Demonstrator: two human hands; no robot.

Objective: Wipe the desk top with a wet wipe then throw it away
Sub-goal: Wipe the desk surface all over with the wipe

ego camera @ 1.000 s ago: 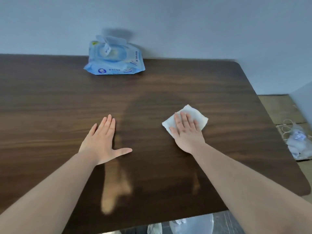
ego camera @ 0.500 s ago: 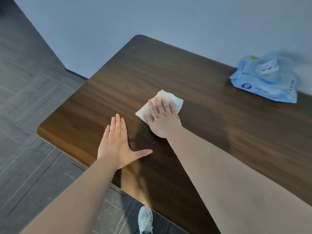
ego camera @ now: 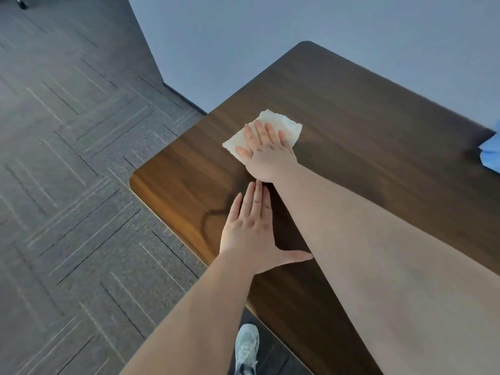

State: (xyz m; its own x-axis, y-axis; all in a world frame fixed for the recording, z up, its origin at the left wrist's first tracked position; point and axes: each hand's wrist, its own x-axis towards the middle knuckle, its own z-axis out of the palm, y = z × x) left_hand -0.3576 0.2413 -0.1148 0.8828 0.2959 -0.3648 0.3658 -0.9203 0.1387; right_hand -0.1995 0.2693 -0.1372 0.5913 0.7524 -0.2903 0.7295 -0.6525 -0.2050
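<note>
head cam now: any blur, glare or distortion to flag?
Head view: hands sharp, right hand flat on the wet wipe, left hand flat on the desk; floor streaked with motion blur; blue pack cropped at the right edge; warm sheen along the near desk edge; wide-angle tilt.

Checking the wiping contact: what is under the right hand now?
The right hand lies flat on the white wet wipe, which is spread on the desk top. The wipe's edges show past the fingers; the part beneath the palm is hidden.
</note>
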